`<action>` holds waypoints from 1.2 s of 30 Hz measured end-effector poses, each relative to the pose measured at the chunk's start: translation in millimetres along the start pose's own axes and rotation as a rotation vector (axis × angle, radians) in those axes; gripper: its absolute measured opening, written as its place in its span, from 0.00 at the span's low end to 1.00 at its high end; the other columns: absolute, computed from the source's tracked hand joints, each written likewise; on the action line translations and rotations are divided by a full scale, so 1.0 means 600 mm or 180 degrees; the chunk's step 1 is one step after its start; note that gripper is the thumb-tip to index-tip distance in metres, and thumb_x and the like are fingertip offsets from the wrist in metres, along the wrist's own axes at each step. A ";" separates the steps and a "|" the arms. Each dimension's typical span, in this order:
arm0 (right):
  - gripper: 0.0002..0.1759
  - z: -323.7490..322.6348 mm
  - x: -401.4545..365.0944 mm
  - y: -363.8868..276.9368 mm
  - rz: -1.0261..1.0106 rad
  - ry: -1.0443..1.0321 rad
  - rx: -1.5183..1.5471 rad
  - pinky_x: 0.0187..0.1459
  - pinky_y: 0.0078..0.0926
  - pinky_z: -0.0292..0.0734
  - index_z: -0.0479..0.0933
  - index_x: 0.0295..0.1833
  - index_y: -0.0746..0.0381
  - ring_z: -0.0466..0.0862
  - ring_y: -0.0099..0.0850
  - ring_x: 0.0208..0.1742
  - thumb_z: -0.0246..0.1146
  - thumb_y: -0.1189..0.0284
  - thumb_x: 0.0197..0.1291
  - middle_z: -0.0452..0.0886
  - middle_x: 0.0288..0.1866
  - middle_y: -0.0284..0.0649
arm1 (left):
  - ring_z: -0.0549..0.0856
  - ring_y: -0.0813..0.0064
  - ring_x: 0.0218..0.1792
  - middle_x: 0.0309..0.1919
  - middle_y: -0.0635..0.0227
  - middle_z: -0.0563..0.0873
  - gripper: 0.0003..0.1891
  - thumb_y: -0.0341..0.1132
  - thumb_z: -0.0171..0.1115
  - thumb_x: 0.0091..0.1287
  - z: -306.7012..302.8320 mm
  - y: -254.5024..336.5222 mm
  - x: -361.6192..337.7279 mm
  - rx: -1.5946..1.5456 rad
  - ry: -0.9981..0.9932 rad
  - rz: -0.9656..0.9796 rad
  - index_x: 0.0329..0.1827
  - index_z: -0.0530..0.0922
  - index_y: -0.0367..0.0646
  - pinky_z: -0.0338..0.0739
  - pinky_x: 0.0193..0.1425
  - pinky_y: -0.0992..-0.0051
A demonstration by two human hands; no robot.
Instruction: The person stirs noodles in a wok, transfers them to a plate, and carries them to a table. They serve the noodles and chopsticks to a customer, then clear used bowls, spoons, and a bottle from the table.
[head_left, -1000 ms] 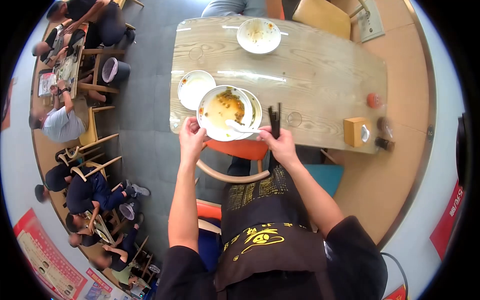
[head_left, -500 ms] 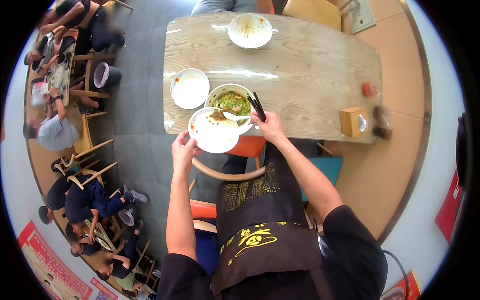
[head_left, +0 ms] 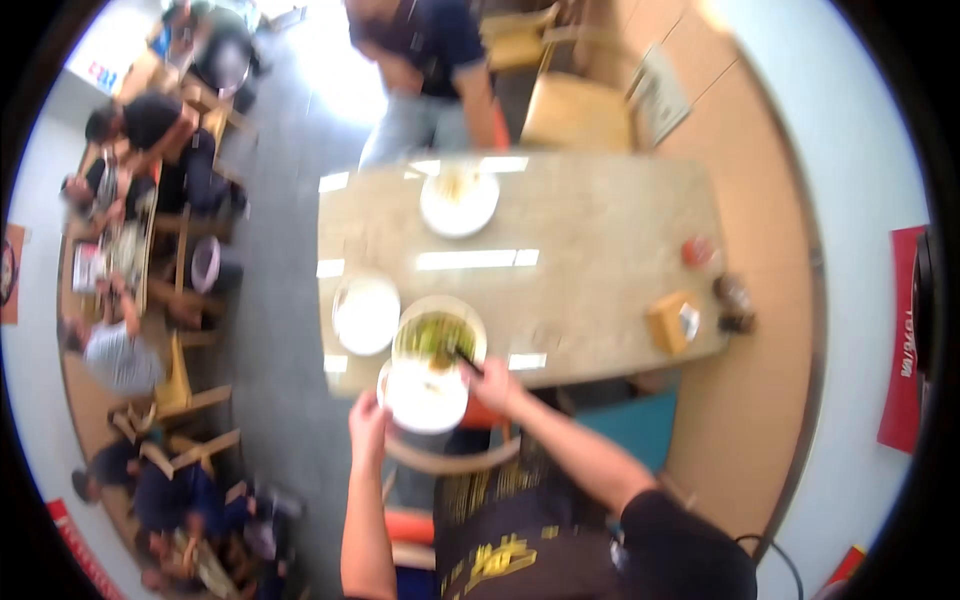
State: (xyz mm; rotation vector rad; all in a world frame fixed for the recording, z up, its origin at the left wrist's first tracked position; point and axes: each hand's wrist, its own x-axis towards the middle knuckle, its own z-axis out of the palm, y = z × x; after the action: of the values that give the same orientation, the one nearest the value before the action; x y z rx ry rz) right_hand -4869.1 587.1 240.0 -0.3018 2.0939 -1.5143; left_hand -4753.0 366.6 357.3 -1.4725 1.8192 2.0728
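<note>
The view is blurred. My left hand (head_left: 367,415) grips the near rim of a white bowl (head_left: 424,396) held just past the near edge of the wooden table (head_left: 600,250). My right hand (head_left: 492,385) holds dark chopsticks (head_left: 465,358), whose tips reach into a second bowl (head_left: 438,335) with green leftovers, standing on the table right behind the white bowl. An empty white bowl (head_left: 365,312) rests to the left of it.
Another used bowl (head_left: 458,200) sits at the table's far side, where a person (head_left: 425,70) stands. A wooden box (head_left: 670,322), a red pot (head_left: 697,250) and dark bottles (head_left: 735,303) are at the right end. Seated diners (head_left: 120,350) fill the left. An orange chair (head_left: 440,455) stands below my hands.
The camera has tilted up and back, so the table sits lower in view and a standing person appears at its far side. My hands keep the white bowl and chopsticks.
</note>
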 end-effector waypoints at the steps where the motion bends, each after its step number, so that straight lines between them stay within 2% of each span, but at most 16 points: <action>1: 0.17 -0.004 -0.002 -0.002 -0.0003 0.0116 -0.0197 0.34 0.32 0.76 0.84 0.42 0.63 0.79 0.24 0.29 0.63 0.58 0.67 0.80 0.25 0.48 | 0.84 0.75 0.26 0.32 0.62 0.85 0.18 0.21 0.55 0.56 0.002 0.001 0.002 -0.0024 0.0097 0.0033 0.51 0.80 0.32 0.83 0.26 0.75; 2: 0.17 -0.033 -0.006 -0.039 0.0435 -0.0026 -0.0061 0.35 0.29 0.77 0.84 0.45 0.63 0.81 0.23 0.30 0.65 0.59 0.66 0.84 0.28 0.46 | 0.85 0.72 0.25 0.31 0.59 0.85 0.17 0.21 0.55 0.58 -0.004 0.009 0.001 -0.0098 0.0056 -0.0204 0.52 0.78 0.30 0.85 0.26 0.73; 3: 0.15 -0.023 -0.008 -0.017 0.0304 0.0105 0.0304 0.37 0.26 0.78 0.84 0.44 0.64 0.82 0.22 0.31 0.66 0.61 0.66 0.86 0.30 0.41 | 0.86 0.70 0.24 0.31 0.57 0.85 0.17 0.21 0.55 0.60 -0.010 0.007 0.004 -0.0207 0.0129 -0.0352 0.53 0.75 0.29 0.86 0.25 0.72; 5: 0.13 -0.013 -0.020 -0.018 0.0369 -0.0279 0.0712 0.39 0.26 0.79 0.84 0.43 0.64 0.84 0.23 0.33 0.66 0.64 0.66 0.87 0.31 0.37 | 0.86 0.70 0.24 0.31 0.57 0.85 0.16 0.22 0.55 0.61 -0.025 -0.007 0.020 -0.0388 -0.0011 -0.0359 0.53 0.74 0.28 0.86 0.25 0.71; 7: 0.12 0.001 -0.015 0.010 0.0260 -0.0288 0.0406 0.39 0.27 0.80 0.85 0.43 0.64 0.85 0.23 0.34 0.66 0.65 0.66 0.87 0.31 0.37 | 0.86 0.71 0.24 0.32 0.57 0.85 0.16 0.21 0.55 0.60 -0.021 -0.001 0.019 -0.0346 -0.0015 -0.0378 0.53 0.74 0.28 0.86 0.25 0.71; 11: 0.12 -0.018 -0.001 -0.023 0.0293 0.0052 -0.0105 0.38 0.26 0.80 0.85 0.44 0.63 0.85 0.22 0.33 0.66 0.65 0.65 0.88 0.31 0.37 | 0.86 0.71 0.24 0.32 0.58 0.85 0.17 0.21 0.55 0.60 -0.029 -0.008 0.025 -0.0311 -0.0071 -0.0408 0.53 0.73 0.27 0.87 0.26 0.71; 15: 0.13 0.028 -0.025 -0.082 -0.0095 -0.0728 0.0485 0.41 0.27 0.80 0.86 0.44 0.62 0.86 0.23 0.34 0.66 0.64 0.65 0.88 0.32 0.37 | 0.86 0.71 0.24 0.33 0.58 0.85 0.18 0.22 0.57 0.60 -0.026 -0.013 0.027 -0.0354 -0.0264 -0.0367 0.54 0.73 0.26 0.87 0.27 0.71; 16: 0.14 0.033 -0.022 -0.089 -0.0178 -0.0702 0.0512 0.43 0.28 0.80 0.86 0.44 0.61 0.85 0.23 0.36 0.66 0.61 0.65 0.88 0.32 0.37 | 0.86 0.72 0.24 0.33 0.60 0.85 0.16 0.24 0.58 0.61 -0.023 -0.014 0.025 -0.0306 -0.0205 -0.0380 0.53 0.75 0.28 0.86 0.27 0.71; 19: 0.17 0.064 0.017 -0.005 0.0333 -0.0352 0.0100 0.42 0.31 0.79 0.86 0.38 0.62 0.84 0.24 0.35 0.65 0.58 0.67 0.87 0.31 0.40 | 0.85 0.74 0.24 0.31 0.63 0.85 0.12 0.26 0.59 0.62 -0.024 -0.018 0.025 -0.0112 -0.0160 -0.0168 0.48 0.78 0.32 0.84 0.25 0.73; 22: 0.14 0.025 0.024 0.045 0.0120 0.0114 0.0184 0.39 0.29 0.78 0.84 0.39 0.64 0.83 0.25 0.31 0.64 0.64 0.66 0.86 0.29 0.40 | 0.85 0.74 0.27 0.31 0.62 0.84 0.14 0.26 0.58 0.62 -0.035 -0.006 0.011 -0.0049 -0.0108 -0.0215 0.50 0.78 0.31 0.85 0.29 0.72; 24: 0.12 -0.003 0.019 0.032 -0.0045 0.0282 0.0357 0.36 0.28 0.77 0.84 0.40 0.65 0.82 0.26 0.29 0.63 0.67 0.66 0.86 0.27 0.40 | 0.86 0.73 0.28 0.32 0.60 0.84 0.18 0.25 0.56 0.61 -0.029 0.015 0.013 -0.0101 -0.0035 -0.0327 0.55 0.76 0.29 0.88 0.33 0.70; 27: 0.09 -0.033 -0.021 -0.063 0.0158 -0.0301 0.0351 0.39 0.27 0.78 0.84 0.41 0.65 0.84 0.23 0.33 0.64 0.70 0.64 0.87 0.29 0.37 | 0.87 0.73 0.29 0.35 0.59 0.85 0.19 0.25 0.58 0.60 -0.033 0.020 0.015 -0.0163 -0.0094 -0.0389 0.55 0.75 0.29 0.87 0.32 0.72; 29: 0.09 -0.009 -0.016 -0.018 0.0243 -0.0299 0.0303 0.39 0.27 0.78 0.84 0.42 0.65 0.85 0.24 0.33 0.64 0.71 0.64 0.88 0.30 0.38 | 0.87 0.73 0.30 0.35 0.59 0.85 0.20 0.24 0.58 0.61 -0.027 0.027 0.013 -0.0173 -0.0028 -0.0434 0.57 0.75 0.29 0.87 0.33 0.73; 32: 0.10 -0.017 0.012 0.009 0.0103 0.0194 0.0393 0.39 0.26 0.78 0.84 0.43 0.67 0.84 0.24 0.33 0.64 0.71 0.63 0.88 0.31 0.38 | 0.87 0.72 0.30 0.36 0.58 0.85 0.21 0.24 0.57 0.61 -0.028 0.027 0.013 -0.0172 -0.0076 -0.0406 0.58 0.74 0.28 0.87 0.34 0.72; 33: 0.09 -0.031 0.008 -0.017 0.0199 0.0219 0.0553 0.39 0.25 0.77 0.84 0.42 0.67 0.83 0.22 0.32 0.65 0.71 0.64 0.87 0.30 0.36 | 0.87 0.72 0.30 0.36 0.57 0.85 0.21 0.24 0.57 0.61 -0.027 0.030 0.009 -0.0179 -0.0048 -0.0341 0.59 0.73 0.28 0.87 0.34 0.72; 36: 0.08 -0.070 -0.016 -0.060 0.0220 -0.0517 0.0814 0.39 0.23 0.76 0.84 0.40 0.65 0.81 0.20 0.32 0.66 0.70 0.63 0.85 0.27 0.32 | 0.87 0.71 0.32 0.38 0.55 0.85 0.23 0.24 0.57 0.61 -0.027 0.036 0.008 -0.0180 -0.0005 -0.0152 0.61 0.72 0.27 0.88 0.35 0.71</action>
State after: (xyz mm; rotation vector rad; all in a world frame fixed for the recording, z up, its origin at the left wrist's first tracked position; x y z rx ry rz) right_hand -4887.9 613.2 285.8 -0.2454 1.7459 -1.6368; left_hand -4757.6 344.5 372.7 -1.5111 1.7207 2.1195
